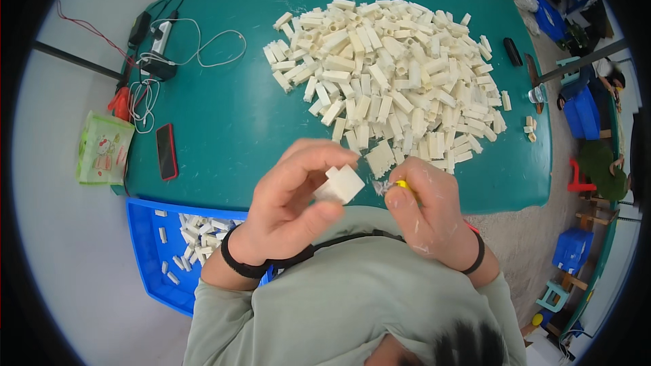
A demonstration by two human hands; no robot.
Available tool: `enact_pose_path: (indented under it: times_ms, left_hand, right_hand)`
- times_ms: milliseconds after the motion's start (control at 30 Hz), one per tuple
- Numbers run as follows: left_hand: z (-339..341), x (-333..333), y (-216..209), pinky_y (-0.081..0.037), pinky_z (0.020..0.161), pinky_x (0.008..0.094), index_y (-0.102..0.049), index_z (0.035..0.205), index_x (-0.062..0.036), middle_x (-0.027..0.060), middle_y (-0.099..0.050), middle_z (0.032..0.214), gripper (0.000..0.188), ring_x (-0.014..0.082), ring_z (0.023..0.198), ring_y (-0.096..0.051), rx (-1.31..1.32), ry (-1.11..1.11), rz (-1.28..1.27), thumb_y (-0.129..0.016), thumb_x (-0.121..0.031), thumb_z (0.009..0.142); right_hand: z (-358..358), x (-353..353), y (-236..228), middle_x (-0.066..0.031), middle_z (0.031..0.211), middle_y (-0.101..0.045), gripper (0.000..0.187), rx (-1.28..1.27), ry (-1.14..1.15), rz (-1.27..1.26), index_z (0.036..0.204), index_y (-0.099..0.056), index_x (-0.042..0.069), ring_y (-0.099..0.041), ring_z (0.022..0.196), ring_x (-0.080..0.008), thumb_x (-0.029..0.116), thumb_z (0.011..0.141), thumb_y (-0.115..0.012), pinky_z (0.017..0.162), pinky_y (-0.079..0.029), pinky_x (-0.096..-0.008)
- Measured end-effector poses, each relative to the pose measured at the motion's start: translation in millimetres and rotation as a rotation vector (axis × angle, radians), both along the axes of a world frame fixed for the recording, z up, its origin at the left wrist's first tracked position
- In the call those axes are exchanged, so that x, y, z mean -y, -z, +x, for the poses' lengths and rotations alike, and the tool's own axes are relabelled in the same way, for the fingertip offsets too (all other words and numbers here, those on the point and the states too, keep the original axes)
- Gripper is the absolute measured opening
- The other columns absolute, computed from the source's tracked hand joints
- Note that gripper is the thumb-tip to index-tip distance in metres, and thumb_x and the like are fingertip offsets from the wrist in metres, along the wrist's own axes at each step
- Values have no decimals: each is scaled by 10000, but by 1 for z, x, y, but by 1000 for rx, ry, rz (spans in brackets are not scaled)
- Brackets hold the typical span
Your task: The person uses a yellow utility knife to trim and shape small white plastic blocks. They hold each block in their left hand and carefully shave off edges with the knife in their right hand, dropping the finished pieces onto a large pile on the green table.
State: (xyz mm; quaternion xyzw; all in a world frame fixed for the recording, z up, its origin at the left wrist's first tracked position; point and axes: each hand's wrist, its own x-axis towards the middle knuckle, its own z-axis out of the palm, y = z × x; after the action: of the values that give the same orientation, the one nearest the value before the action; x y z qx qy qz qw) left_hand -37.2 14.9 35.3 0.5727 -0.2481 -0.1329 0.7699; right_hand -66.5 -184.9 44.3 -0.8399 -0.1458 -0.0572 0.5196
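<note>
Between the thumb and fingers of my left hand [288,196] is a cream-white plastic block [341,185], with a small stub on one side and a square face turned up. My right hand [430,213] is closed round a small yellow-handled tool [403,184]. Its metal tip points left toward the block, a short gap apart; the exact kind of blade I cannot make out. Just beyond both hands lies a big heap of similar cream-white blocks [400,74] on the green table [210,108].
A blue bin [152,257] with several white pieces stands below the table's left front edge. On the table's left are a red-edged phone [166,152], a power strip [161,37] and white cables [203,47]. A black object [513,52] lies right of the heap.
</note>
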Motion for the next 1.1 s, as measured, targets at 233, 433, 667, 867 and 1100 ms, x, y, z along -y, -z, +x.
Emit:
enact_pose_path:
  times_ms: [233, 433, 667, 867, 1100]
  left_hand:
    - [0, -4, 7, -426, 787, 281, -510, 1059, -13, 107, -510, 1023, 413, 165, 912, -517, 127, -76, 19, -729, 5, 709]
    - [3, -7, -1, -455, 732, 295, -490, 1053, -28, 128, -553, 978, 364, 188, 858, -561, 196, -84, 197, -702, -77, 761]
    - [1, 1, 6, -466, 710, 287, -421, 1033, -60, 148, -570, 953, 340, 191, 820, -570, 107, -50, -6, -666, -108, 802]
    - [3, -5, 7, -454, 722, 289, -428, 1046, -16, 159, -564, 986, 306, 178, 851, -559, 124, 60, -15, -633, -23, 818]
    - [4, -11, 6, -447, 703, 282, -453, 1046, -20, 135, -573, 968, 315, 185, 831, -564, 74, 243, -84, -659, -46, 809]
  right_hand:
    - [2, -2, -1, -103, 633, -513, 255, -3, -111, -9, 754, -532, 9, -495, 508, -253, 232, 826, -630, 449, -379, -319]
    - [3, -3, 1, -100, 633, -517, 248, 62, -142, 14, 752, -529, 16, -496, 503, -245, 228, 810, -644, 441, -380, -316]
    - [4, -4, 1, -96, 623, -511, 241, 97, -151, -4, 757, -522, 21, -489, 493, -248, 210, 788, -668, 431, -372, -318]
    - [8, -1, 5, -89, 609, -502, 268, 166, -130, -79, 749, -516, 30, -482, 487, -245, 239, 779, -682, 425, -361, -323]
    - [12, 1, 9, -87, 609, -493, 266, 228, -15, -142, 734, -515, 29, -479, 492, -251, 238, 795, -670, 433, -366, -334]
